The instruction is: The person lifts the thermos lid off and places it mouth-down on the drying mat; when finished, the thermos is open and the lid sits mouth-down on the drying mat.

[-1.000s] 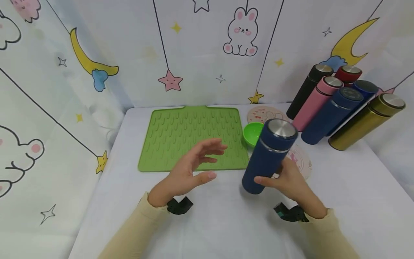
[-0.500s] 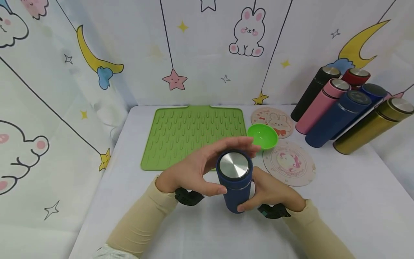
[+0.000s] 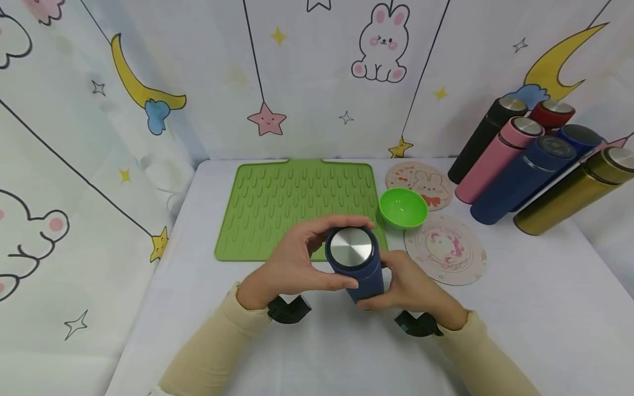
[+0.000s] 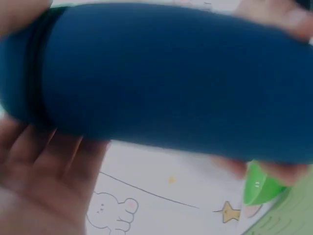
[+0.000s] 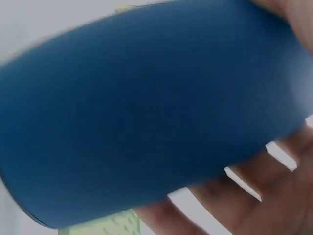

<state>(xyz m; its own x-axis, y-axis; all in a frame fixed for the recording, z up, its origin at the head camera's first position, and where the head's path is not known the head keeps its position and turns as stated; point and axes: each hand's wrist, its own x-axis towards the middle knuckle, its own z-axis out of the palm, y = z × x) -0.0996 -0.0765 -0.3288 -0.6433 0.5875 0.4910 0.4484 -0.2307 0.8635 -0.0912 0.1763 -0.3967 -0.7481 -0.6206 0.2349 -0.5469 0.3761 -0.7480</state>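
Observation:
A dark blue thermos [image 3: 369, 281] with a steel-topped lid [image 3: 351, 247] is held between both hands, its top tilted toward the head camera. My left hand [image 3: 297, 264] grips the lid end, thumb across the near side and fingers round the far side. Lower down, my right hand [image 3: 416, 283] holds the body with its thumb in front. In the left wrist view the thermos [image 4: 171, 78] spans nearly the whole width, a dark ring marking the lid seam. The right wrist view shows the blue body [image 5: 146, 107] with several fingers [image 5: 264, 191] curled beneath it.
A green ridged mat [image 3: 302, 203] lies behind the hands. Right of it are a bright green bowl [image 3: 403, 208], a bunny coaster [image 3: 421, 184] and a unicorn coaster [image 3: 446, 250]. Several thermoses, including a pink one [image 3: 495, 165] and a gold one [image 3: 569, 192], stand at the back right.
The right hand has brought the thermos left and toward the body. The left hand, apart from it a second ago, has closed round the lid.

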